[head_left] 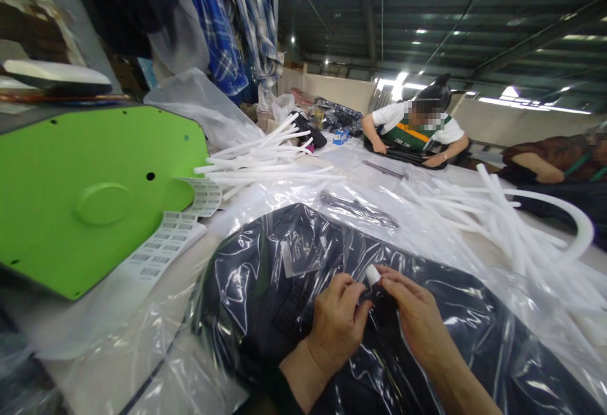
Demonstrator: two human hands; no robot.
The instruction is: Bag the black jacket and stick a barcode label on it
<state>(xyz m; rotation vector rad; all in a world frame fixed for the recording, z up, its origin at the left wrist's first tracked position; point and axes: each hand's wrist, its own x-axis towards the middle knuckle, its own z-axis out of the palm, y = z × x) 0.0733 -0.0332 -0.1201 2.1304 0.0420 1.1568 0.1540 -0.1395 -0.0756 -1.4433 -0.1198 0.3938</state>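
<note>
A dark navy garment in a clear plastic bag (265, 276) lies on the table in front of me. My left hand (339, 323) and my right hand (412, 317) meet on top of it, fingertips pinched together around a small white piece (373, 274), which looks like a sticker or tag, over the bag. Both hands press against the glossy plastic. What is under the fingers is hidden.
A green machine housing (90, 193) stands at left with a strip of barcode labels (165, 241) beside it. White foam tubes lie in piles at centre back (265, 155) and at right (521, 225). Two other people (417, 130) work at the far side. Shirts (237, 23) hang above.
</note>
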